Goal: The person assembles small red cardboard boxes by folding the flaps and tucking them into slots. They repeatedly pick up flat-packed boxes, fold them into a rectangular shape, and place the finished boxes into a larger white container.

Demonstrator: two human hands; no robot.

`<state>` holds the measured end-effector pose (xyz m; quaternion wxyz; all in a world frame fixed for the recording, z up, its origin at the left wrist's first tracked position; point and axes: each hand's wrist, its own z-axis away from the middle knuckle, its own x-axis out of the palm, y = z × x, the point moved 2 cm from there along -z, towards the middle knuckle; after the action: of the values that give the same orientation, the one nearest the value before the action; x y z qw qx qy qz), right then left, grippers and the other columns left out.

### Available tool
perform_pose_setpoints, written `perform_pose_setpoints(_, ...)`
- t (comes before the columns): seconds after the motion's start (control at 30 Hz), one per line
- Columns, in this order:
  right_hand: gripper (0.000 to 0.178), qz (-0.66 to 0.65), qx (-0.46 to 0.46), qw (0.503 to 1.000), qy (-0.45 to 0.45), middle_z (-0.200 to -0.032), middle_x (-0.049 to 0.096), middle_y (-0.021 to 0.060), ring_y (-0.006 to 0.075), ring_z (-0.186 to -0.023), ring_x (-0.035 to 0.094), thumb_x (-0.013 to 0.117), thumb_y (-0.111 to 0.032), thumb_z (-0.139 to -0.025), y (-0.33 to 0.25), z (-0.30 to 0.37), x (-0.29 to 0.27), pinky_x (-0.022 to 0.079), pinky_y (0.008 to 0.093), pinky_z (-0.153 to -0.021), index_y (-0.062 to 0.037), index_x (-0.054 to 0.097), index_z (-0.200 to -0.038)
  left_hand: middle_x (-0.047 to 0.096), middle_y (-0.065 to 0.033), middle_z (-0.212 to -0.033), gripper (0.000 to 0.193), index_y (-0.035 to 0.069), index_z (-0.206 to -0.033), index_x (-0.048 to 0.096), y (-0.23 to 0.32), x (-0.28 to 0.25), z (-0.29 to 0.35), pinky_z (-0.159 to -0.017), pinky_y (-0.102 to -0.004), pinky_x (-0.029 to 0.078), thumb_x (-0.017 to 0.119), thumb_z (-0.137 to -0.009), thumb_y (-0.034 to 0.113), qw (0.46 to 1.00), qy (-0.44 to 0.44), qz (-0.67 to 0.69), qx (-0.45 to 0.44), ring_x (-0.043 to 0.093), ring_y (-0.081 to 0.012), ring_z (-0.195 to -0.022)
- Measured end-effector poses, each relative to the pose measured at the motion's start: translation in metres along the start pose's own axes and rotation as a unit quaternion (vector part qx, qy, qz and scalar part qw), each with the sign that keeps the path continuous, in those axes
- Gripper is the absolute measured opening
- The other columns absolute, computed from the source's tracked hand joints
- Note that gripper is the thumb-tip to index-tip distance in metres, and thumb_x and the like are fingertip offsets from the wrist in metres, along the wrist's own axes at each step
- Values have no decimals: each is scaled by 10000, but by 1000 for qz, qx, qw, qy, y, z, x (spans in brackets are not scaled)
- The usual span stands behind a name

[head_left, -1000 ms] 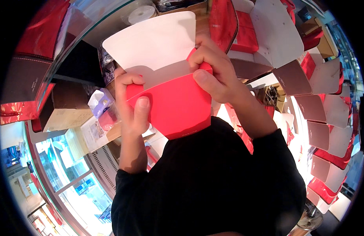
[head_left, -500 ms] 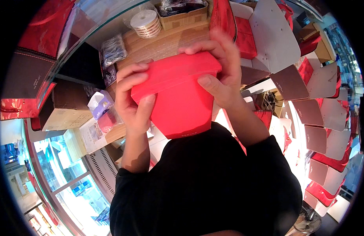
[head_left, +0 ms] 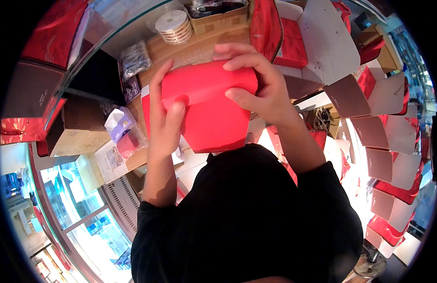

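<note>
I hold a red cardboard box close in front of my chest with both hands. My left hand grips its left side, thumb pressed on the front face. My right hand wraps over the top right corner, fingers lying across the folded-down top flap. The box's top looks closed, and its white inside is hidden. My black sleeves fill the lower part of the view.
A wooden counter lies behind the box with a spool of ribbon and a cardboard tray. Several unfolded red, brown and white box blanks fan out at the right. A tissue pack and brown boxes sit at the left.
The large white flap that stood open a second ago has been folded down. The box is now closed on top, and my right hand has moved over its top corner.
</note>
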<state>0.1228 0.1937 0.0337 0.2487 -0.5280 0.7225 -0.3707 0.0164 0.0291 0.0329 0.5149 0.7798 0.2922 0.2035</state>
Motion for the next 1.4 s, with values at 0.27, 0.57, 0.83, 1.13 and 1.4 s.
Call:
perform_pose_setpoints(0.27,465,193,101,959,-182,-1175,525,149,266,-1097,517,675,-242,-782,-14,-10,-10,412,341,-920,-70,540,-1192,489,-134,-1218,577,15,-1362,318,6,-2,0,-941,-310,386,565,-855,139,995,-35,-89,-36,487,-195,-1101)
perform_pose_setpoints(0.57,588,236,132,933,-238,-1192,537,191,295,-1078,543,619,-379,-816,-9,-23,-6,429,353,-897,-65,457,-1286,496,-150,-1264,618,4,-1356,350,-4,-5,-14,-944,-338,395,587,-872,305,972,-100,-208,35,509,-246,-1119)
perform_pose_setpoints(0.83,486,161,189,952,-181,-1109,565,102,159,-1013,533,526,-299,-907,-3,-10,-16,426,279,-865,-71,422,-1323,619,-174,-1049,502,3,-1207,512,-13,-14,-4,-869,-341,432,366,-952,410,945,-86,-306,-80,592,-262,-983)
perform_pose_setpoints(1.13,515,203,194,952,-120,-888,614,150,200,-789,610,515,-434,-891,-9,-15,-18,473,303,-705,-66,475,-1249,618,-156,-1020,512,-10,-1184,521,-5,-15,-6,-851,-338,425,357,-953,417,954,-92,-279,-56,588,-250,-974)
perform_pose_setpoints(1.4,465,306,173,922,-160,-1072,558,155,240,-940,567,450,-264,-934,-10,-15,-8,440,304,-800,-86,371,-1356,613,-179,-1043,519,-10,-1183,522,-11,-19,-8,-861,-336,420,353,-955,425,956,-84,-276,-60,584,-243,-976)
